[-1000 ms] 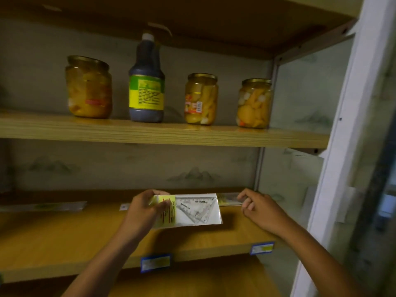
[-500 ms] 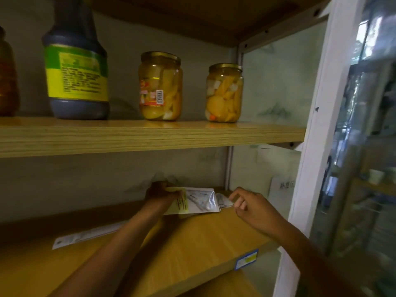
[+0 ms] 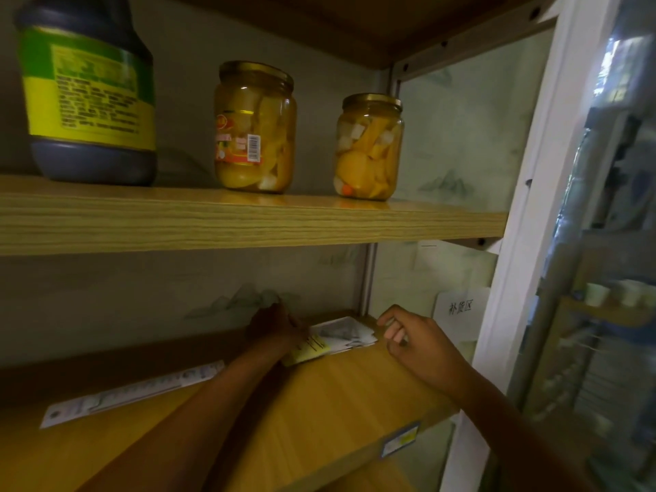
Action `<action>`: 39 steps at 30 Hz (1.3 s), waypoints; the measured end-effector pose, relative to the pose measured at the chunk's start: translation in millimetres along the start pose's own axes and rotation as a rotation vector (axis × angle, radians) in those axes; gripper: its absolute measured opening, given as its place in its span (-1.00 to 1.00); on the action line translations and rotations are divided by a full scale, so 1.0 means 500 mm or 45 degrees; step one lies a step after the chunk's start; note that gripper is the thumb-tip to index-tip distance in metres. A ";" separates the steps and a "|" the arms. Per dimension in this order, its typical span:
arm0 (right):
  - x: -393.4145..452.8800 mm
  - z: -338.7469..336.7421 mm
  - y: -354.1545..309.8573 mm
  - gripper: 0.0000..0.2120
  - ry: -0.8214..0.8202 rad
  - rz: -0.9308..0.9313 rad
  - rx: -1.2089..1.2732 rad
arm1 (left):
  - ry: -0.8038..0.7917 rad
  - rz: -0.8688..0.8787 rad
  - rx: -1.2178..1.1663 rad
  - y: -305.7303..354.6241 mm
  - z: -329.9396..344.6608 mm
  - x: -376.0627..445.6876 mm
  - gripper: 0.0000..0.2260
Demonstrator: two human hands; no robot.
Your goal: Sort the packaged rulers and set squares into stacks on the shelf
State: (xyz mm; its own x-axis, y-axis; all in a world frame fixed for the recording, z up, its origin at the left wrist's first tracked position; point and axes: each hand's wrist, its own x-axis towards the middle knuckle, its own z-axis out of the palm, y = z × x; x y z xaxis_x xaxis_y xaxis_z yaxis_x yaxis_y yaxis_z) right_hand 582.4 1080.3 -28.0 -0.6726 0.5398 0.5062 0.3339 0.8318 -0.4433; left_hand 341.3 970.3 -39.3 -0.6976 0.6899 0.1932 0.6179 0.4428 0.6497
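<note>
Dim wooden shelf unit (image 3: 355,378) with a pale painted back wall. The left hand (image 3: 273,326) grips the clear-packaged set square with a yellow label (image 3: 330,340), down on the shelf's back right corner. The right hand (image 3: 415,340) hovers just beside it, fingers loosely curled, holding nothing. A long packaged ruler (image 3: 131,394) lies further left; two fruit jars (image 3: 255,126) and a dark sauce bottle (image 3: 88,90) sit on the shelf above

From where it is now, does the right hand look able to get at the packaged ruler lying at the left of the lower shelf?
Probably not directly: the left forearm crosses the lower shelf between the right hand and the packaged ruler, so it would have to reach over it.
</note>
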 end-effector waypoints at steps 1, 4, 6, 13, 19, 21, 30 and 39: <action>0.000 -0.001 -0.007 -0.79 -0.071 0.034 -0.061 | 0.001 0.014 0.035 -0.010 0.005 0.003 -0.73; 0.003 0.004 -0.022 -0.73 -0.174 0.088 -0.130 | -0.018 0.046 0.058 -0.020 0.005 0.000 -0.77; 0.008 0.012 -0.031 -0.73 -0.201 0.084 -0.132 | -0.031 0.068 0.053 -0.010 -0.009 -0.013 -0.77; 0.017 0.037 -0.070 -0.76 -0.220 -0.084 -0.057 | -0.083 0.197 0.193 -0.022 -0.086 -0.081 -0.82; 0.012 0.052 -0.158 -0.73 -0.355 -0.166 -0.004 | -0.063 0.326 0.239 -0.059 -0.188 -0.210 -0.87; 0.004 0.056 -0.193 -0.74 -0.425 -0.203 0.035 | -0.081 0.288 0.246 -0.076 -0.216 -0.253 -0.90; -0.080 0.100 -0.389 -0.73 -0.636 -0.438 0.096 | 0.069 0.026 0.399 -0.143 -0.342 -0.488 -0.68; -0.208 0.141 -0.648 -0.71 -0.686 -0.597 0.161 | 0.245 -0.108 0.443 -0.249 -0.516 -0.739 -0.67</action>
State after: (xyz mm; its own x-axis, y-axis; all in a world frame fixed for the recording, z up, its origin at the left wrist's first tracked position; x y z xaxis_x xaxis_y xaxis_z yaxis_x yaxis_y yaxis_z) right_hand 497.7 745.8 11.0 -0.9692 -0.0360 0.2435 -0.1265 0.9214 -0.3673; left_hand 428.3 512.6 -1.9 -0.7862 0.5376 0.3048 0.6180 0.6836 0.3883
